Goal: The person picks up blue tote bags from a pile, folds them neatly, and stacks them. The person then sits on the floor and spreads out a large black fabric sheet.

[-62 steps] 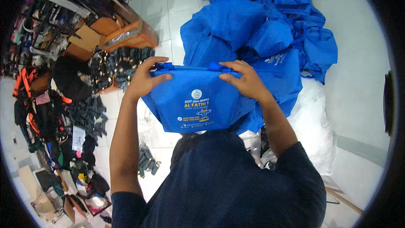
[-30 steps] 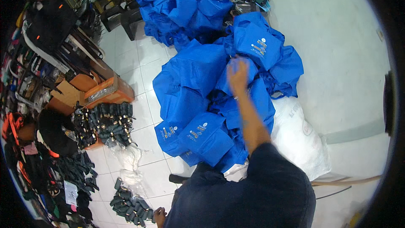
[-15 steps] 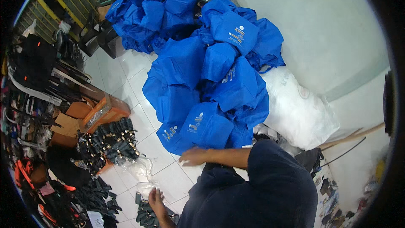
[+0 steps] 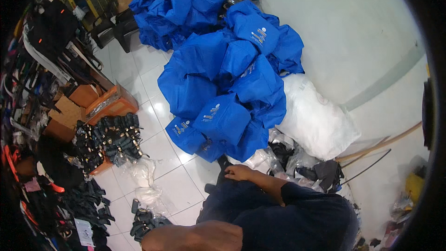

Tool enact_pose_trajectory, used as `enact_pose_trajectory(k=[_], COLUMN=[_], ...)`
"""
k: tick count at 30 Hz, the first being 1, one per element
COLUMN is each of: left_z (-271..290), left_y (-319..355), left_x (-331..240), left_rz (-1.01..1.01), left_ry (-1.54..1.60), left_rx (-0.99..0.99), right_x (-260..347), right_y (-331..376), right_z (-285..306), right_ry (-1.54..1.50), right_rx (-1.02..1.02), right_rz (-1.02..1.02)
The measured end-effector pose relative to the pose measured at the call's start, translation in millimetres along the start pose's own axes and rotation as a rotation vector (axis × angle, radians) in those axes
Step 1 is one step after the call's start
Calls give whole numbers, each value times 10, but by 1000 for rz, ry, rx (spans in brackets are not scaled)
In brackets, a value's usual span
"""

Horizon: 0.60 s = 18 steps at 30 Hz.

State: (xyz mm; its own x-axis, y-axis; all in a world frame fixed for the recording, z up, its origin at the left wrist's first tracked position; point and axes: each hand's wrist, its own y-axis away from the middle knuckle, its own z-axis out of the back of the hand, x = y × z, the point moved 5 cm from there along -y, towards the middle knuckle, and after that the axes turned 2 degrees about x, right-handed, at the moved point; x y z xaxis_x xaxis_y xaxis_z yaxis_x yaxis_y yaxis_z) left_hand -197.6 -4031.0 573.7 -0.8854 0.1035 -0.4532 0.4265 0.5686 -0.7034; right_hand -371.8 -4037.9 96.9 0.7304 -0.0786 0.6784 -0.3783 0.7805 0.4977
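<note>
My right hand is in front of the heap of blue bags, close to its near edge, beside a dark shape on the floor side that I cannot make out. Its fingers point left, loosely bent and a little apart, and I see nothing in them. At the bottom edge my bent left arm crosses the view; the hand itself is out of sight. Next to that arm lies a bunch of dark green-black pieces, partly covered by it. Clear plastic bags lie on the tiles just beyond.
A second blue bag pile stands farther back. To the right are a stuffed white sack and a pale wall. At left are bundled dark straps, an open cardboard box and crowded racks.
My right hand has moved right, away from the floor tiles. The left hand has left the small clear bag and dropped out of view, its arm swinging across the bottom. The view has shifted slightly.
</note>
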Motion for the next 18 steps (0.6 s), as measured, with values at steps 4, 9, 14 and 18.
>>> enact_pose_trajectory(k=[4,9,14,18], left_z=[-302,-434,-326,-195], left_y=[-42,-66,-114,-239], left_x=[36,114,357,604], left_rz=[-29,-109,-73,-30], left_ry=[47,2,5,27], left_rx=[59,44,-36,-124], right_x=[-454,-904,-771,-690], right_y=[85,-54,59,36], right_z=[-191,22,446,1190], right_ry=[-158,56,-146,-243], right_rx=[-142,-219,-322,-511], right_rz=[-114,-76,-141,-95])
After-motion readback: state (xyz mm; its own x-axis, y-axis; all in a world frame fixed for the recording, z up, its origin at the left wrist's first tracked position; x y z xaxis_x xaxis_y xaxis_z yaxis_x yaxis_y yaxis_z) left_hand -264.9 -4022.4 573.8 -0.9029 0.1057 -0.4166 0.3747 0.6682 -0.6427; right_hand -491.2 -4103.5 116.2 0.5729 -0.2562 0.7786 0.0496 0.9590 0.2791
